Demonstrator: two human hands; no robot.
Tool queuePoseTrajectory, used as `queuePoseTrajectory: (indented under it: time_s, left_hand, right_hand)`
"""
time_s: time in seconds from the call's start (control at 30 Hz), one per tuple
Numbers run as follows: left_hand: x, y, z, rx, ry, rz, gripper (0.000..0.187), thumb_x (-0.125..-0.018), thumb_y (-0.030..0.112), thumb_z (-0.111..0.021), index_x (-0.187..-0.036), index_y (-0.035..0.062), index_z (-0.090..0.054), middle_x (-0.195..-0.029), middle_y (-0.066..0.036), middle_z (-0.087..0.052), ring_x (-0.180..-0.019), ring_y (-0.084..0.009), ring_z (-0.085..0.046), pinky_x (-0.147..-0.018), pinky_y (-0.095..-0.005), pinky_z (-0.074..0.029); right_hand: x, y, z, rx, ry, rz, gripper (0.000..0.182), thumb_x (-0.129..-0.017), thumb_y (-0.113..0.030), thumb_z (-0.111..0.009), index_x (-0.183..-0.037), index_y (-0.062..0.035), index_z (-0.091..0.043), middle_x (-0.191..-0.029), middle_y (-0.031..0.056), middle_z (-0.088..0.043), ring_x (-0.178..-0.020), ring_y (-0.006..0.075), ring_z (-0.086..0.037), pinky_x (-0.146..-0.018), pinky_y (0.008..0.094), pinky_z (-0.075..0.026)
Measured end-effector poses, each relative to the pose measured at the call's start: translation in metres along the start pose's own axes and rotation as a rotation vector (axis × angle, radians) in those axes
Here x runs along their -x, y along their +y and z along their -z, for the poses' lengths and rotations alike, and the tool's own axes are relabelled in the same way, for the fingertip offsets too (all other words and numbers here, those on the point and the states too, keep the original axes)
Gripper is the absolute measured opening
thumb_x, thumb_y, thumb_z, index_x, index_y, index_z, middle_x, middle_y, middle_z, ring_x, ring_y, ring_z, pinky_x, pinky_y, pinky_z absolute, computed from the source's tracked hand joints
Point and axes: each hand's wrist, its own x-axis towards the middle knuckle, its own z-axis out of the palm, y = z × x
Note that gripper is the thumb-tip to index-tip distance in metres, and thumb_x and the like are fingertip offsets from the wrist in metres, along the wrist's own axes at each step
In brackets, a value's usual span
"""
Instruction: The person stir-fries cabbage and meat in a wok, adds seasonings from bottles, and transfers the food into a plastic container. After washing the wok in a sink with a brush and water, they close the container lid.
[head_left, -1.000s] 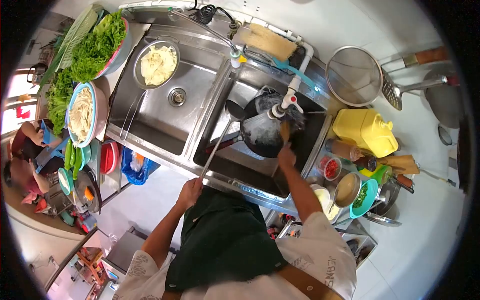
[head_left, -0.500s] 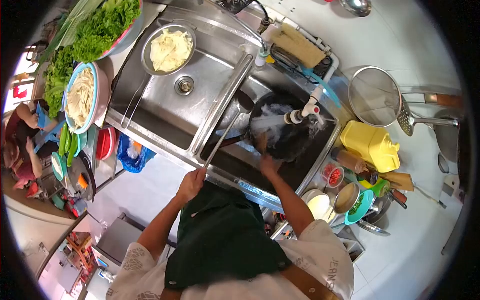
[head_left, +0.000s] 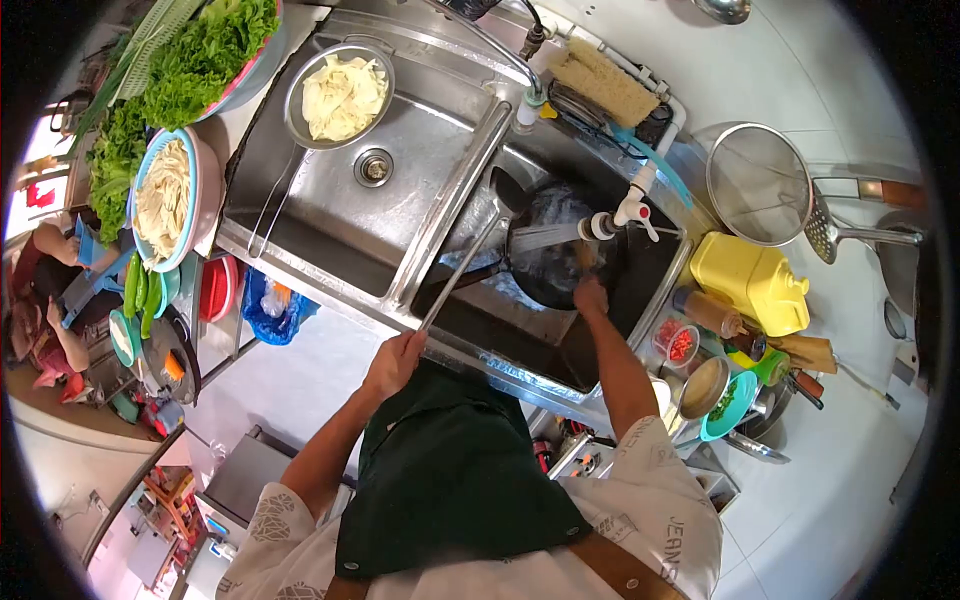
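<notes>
My left hand [head_left: 396,362] is closed around the end of a long-handled wok spatula [head_left: 462,264], whose dark blade [head_left: 508,190] points away from me over the right sink basin. In that basin sits a black wok [head_left: 545,285] with its handle [head_left: 470,280] toward the left. Water sprays from the tap [head_left: 632,210] into it. My right hand [head_left: 591,296] is at the wok's right side, closed on a brown brush-like scrubber [head_left: 587,258], its exact kind blurred by motion and water.
The left sink basin [head_left: 330,215] holds a strainer [head_left: 292,108] of pale sliced food. Bowls of noodles [head_left: 163,200] and lettuce [head_left: 205,60] stand left. A yellow jug [head_left: 748,285], bottles and seasoning bowls line the right side. Another person [head_left: 60,300] works at far left.
My right hand and the scrubber have moved right across the wok. The spatula in my left hand has shifted slightly, its blade farther right in view. The whole view has shifted a little.
</notes>
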Motion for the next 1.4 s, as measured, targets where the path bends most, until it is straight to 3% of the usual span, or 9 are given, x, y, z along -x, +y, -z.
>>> queuePoseTrajectory:
  time_s: [0.17, 0.27, 0.43, 0.63, 0.8, 0.97, 1.1, 1.27, 1.4]
  left_hand:
    - [-0.002, 0.000, -0.001, 0.038, 0.016, -0.018, 0.051, -0.104, 0.043, -0.044, -0.084, -0.0010, -0.061, -0.066, -0.013, -0.058, -0.062, -0.0238, -0.057, -0.062, -0.0394, -0.045]
    - [-0.001, 0.011, 0.001, -0.032, 0.027, -0.021, 0.050, -0.103, 0.042, -0.045, -0.085, -0.0021, -0.061, -0.066, -0.013, -0.058, -0.062, -0.0237, -0.057, -0.062, -0.0394, -0.045]
    - [-0.009, 0.014, 0.007, -0.011, 0.003, -0.036, 0.050, -0.103, 0.042, -0.047, -0.086, -0.0024, -0.062, -0.066, -0.012, -0.058, -0.062, -0.0219, -0.057, -0.061, -0.0376, -0.046]
    - [-0.013, 0.010, 0.011, -0.009, 0.022, -0.044, 0.049, -0.103, 0.041, -0.047, -0.084, -0.0017, -0.061, -0.067, -0.010, -0.058, -0.062, -0.0197, -0.056, -0.060, -0.0359, -0.046]
    - [-0.012, 0.004, 0.009, 0.021, 0.058, -0.054, 0.048, -0.103, 0.041, -0.048, -0.085, -0.0012, -0.061, -0.067, -0.010, -0.058, -0.061, -0.0200, -0.056, -0.060, -0.0359, -0.046]
    - [-0.021, -0.005, 0.004, 0.046, 0.028, -0.002, 0.049, -0.102, 0.042, -0.049, -0.085, -0.0018, -0.062, -0.066, -0.011, -0.058, -0.061, -0.0214, -0.057, -0.061, -0.0373, -0.046]
    - [-0.019, 0.000, 0.005, 0.026, 0.065, -0.063, 0.049, -0.102, 0.042, -0.049, -0.086, -0.0023, -0.062, -0.066, -0.014, -0.059, -0.063, -0.0260, -0.060, -0.062, -0.0403, -0.046]
    - [-0.023, 0.009, 0.002, -0.148, 0.034, -0.065, 0.050, -0.101, 0.043, -0.048, -0.087, -0.0020, -0.062, -0.077, -0.025, -0.064, -0.077, -0.0456, -0.062, -0.069, -0.0495, -0.047]
    - [-0.032, 0.000, -0.008, -0.235, 0.023, -0.111, 0.050, -0.100, 0.044, -0.048, -0.088, -0.0016, -0.064, -0.085, -0.027, -0.066, -0.086, -0.0476, -0.063, -0.075, -0.0542, -0.048]
  right_hand:
    - [0.002, -0.020, -0.145, -0.435, 0.292, 0.156, 0.038, -0.099, -0.032, -0.045, -0.112, -0.0010, -0.063, -0.107, 0.0327, -0.064, -0.107, 0.0462, -0.062, -0.082, 0.0567, -0.051]
    - [-0.008, -0.060, -0.024, 0.004, 0.296, 0.306, 0.041, -0.100, -0.026, -0.044, -0.130, -0.0003, -0.055, -0.105, 0.0296, -0.066, -0.102, 0.0450, -0.065, -0.084, 0.0564, -0.052]
    - [0.030, 0.017, 0.052, 0.138, 0.350, -0.187, 0.056, -0.100, -0.022, -0.040, -0.149, 0.0017, -0.030, -0.098, 0.0231, -0.071, -0.094, 0.0393, -0.070, -0.081, 0.0522, -0.056]
    - [0.054, -0.031, -0.100, -0.024, 0.230, 0.363, 0.047, -0.100, -0.026, -0.042, -0.130, 0.0081, -0.051, -0.104, 0.0358, -0.064, -0.104, 0.0519, -0.061, -0.093, 0.0537, -0.049]
    - [-0.028, -0.033, 0.031, 0.153, 0.267, -0.034, 0.031, -0.100, -0.028, -0.044, -0.107, -0.0015, -0.058, -0.096, 0.0264, -0.069, -0.091, 0.0440, -0.069, -0.078, 0.0506, -0.056]
    - [0.054, 0.051, -0.052, 0.221, 0.238, -0.101, 0.060, -0.096, -0.025, -0.048, -0.146, 0.0044, -0.035, -0.094, 0.0278, -0.069, -0.083, 0.0384, -0.071, -0.066, 0.0507, -0.058]
    - [0.024, -0.045, -0.114, -0.079, 0.325, 0.433, 0.040, -0.096, -0.026, -0.046, -0.122, 0.0019, -0.060, -0.097, 0.0247, -0.069, -0.083, 0.0383, -0.071, -0.067, 0.0524, -0.055]
    - [-0.015, -0.061, 0.042, 0.066, 0.404, -0.150, 0.038, -0.098, -0.023, -0.051, -0.124, 0.0049, -0.058, -0.095, 0.0229, -0.072, -0.087, 0.0337, -0.073, -0.068, 0.0471, -0.057]
    - [0.068, 0.036, -0.024, 0.161, 0.294, -0.094, 0.054, -0.099, -0.030, -0.046, -0.137, 0.0063, -0.036, -0.102, 0.0242, -0.070, -0.090, 0.0427, -0.070, -0.079, 0.0542, -0.055]
